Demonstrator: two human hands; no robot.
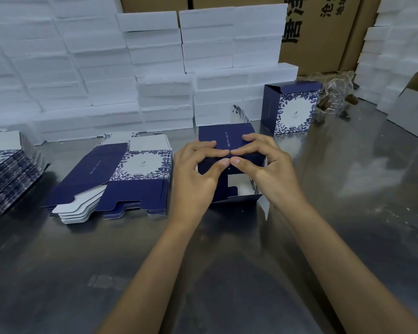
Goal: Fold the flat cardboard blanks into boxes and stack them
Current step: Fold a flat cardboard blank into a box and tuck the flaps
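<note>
A navy blue box, partly folded, lies on its side on the steel table, its open flapped end facing me. My left hand grips its left side, fingers on top and thumb on the near face. My right hand grips the right side the same way; the two thumbs meet at the front edge. A pile of flat blue-and-white blanks lies to the left. One finished box stands upright behind and to the right.
A second pile of flat blanks sits at the far left edge. White foam boxes are stacked along the back, brown cartons behind them. Crumpled clear plastic lies at the back right, and more foam blocks stand at the right.
</note>
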